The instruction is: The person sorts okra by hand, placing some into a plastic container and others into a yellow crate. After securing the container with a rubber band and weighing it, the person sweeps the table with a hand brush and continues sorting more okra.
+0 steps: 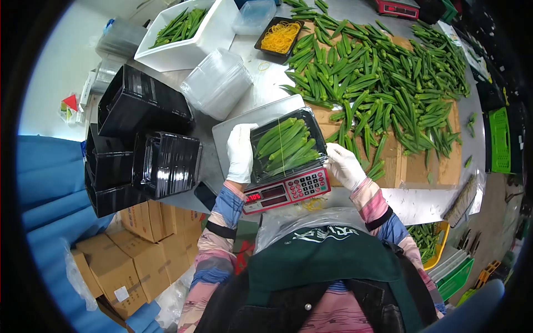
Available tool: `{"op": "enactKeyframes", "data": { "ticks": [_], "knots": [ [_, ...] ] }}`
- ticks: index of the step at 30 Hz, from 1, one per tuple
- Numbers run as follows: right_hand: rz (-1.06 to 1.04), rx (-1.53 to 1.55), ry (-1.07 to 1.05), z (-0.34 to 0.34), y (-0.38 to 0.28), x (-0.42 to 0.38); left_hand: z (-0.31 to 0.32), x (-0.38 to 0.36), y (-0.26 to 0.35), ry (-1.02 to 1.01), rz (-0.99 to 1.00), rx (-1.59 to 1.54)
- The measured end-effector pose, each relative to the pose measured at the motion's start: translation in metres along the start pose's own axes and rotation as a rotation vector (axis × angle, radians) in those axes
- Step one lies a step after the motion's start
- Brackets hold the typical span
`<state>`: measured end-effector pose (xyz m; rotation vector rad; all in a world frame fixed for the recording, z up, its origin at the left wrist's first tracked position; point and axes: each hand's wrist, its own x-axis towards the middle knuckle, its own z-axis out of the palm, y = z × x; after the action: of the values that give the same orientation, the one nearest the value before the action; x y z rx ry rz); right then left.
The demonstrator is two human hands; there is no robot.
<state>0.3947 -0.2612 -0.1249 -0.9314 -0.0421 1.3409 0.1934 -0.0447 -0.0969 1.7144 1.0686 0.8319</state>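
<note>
A black tray of okra [284, 145] with a clear lid and a yellow rubber band around its middle is between my two white-gloved hands. My left hand [240, 154] is closed on its left edge. At the lower right corner, the fingers of my right hand [345, 165] pinch the rim. The tray overlaps the steel platform of a red digital scale [287, 192], whose keypad and lit red display face me. Yellow rubber bands [314, 205] lie just in front of the scale.
Loose okra [383, 83] is heaped over cardboard [438, 166] on the right. Stacked black trays [145, 102] and clear lids [217, 83] stand to the left. Farther back are a white foam box [214, 33] and a tray of yellow rubber bands [280, 38]. A phone [205, 195] lies near the table edge.
</note>
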Motion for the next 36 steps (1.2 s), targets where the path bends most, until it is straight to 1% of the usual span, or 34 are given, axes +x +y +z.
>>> {"op": "enactKeyframes", "data": {
  "ticks": [1,4,7,8,9,11,12,13,15,16,18,21,22,23,26,29,30,33,34,36],
  "knots": [
    [0.005,-0.01,-0.015,-0.005,0.0,0.001,0.001,0.001,0.0,0.005,-0.022,-0.036],
    [0.006,-0.325,-0.045,-0.013,-0.011,0.004,-0.004,0.006,-0.003,-0.052,0.101,0.126],
    [0.16,-0.458,-0.092,-0.015,-0.036,0.006,-0.014,0.012,0.0,-0.117,0.16,0.097],
    [0.09,-0.602,-0.052,-0.016,-0.041,0.012,-0.017,0.012,-0.001,-0.091,0.017,-0.05],
    [0.041,-0.697,-0.032,-0.015,-0.049,0.018,-0.021,0.01,0.004,-0.067,-0.057,-0.063],
    [-0.102,-0.655,0.013,0.0,-0.061,0.032,-0.032,0.007,0.016,-0.023,-0.209,-0.085],
    [-0.124,-0.661,0.017,0.013,-0.07,0.038,-0.041,0.009,0.009,-0.053,-0.326,-0.094],
    [-0.148,-0.675,0.043,0.018,-0.071,0.049,-0.046,0.009,0.003,-0.098,-0.369,-0.151],
    [-0.076,-0.546,0.014,0.027,-0.071,0.071,-0.053,0.01,-0.01,-0.184,-0.451,-0.271],
    [-0.049,-0.564,0.007,0.026,-0.069,0.08,-0.054,0.013,-0.016,-0.196,-0.557,-0.477],
    [0.007,-0.601,-0.007,0.026,-0.063,0.097,-0.054,0.015,-0.021,-0.232,-0.624,-0.623],
    [0.08,-0.424,-0.142,0.024,-0.059,0.1,-0.056,0.018,-0.02,-0.31,-0.7,-0.788],
    [0.127,-0.316,-0.141,0.024,-0.058,0.097,-0.055,0.018,-0.015,-0.346,-0.722,-0.829],
    [0.134,-0.278,-0.154,0.025,-0.058,0.096,-0.054,0.019,-0.013,-0.383,-0.746,-0.872],
    [0.154,-0.187,-0.159,0.033,-0.059,0.086,-0.052,0.024,-0.033,-0.425,-0.759,-0.919],
    [0.107,-0.256,-0.13,0.012,-0.048,0.099,-0.048,0.022,-0.019,-0.352,-0.74,-0.809],
    [0.069,-0.358,-0.095,0.019,-0.055,0.09,-0.05,0.019,-0.004,-0.341,-0.699,-0.729],
    [0.035,-0.557,0.031,0.012,-0.058,0.069,-0.057,0.005,0.004,-0.17,-0.562,-0.331],
    [0.02,-0.578,0.071,0.008,-0.057,0.057,-0.062,-0.003,0.008,-0.14,-0.548,-0.331],
    [0.008,-0.673,0.052,0.001,-0.052,0.024,-0.073,-0.031,0.016,-0.079,-0.531,-0.331]
  ]
}}
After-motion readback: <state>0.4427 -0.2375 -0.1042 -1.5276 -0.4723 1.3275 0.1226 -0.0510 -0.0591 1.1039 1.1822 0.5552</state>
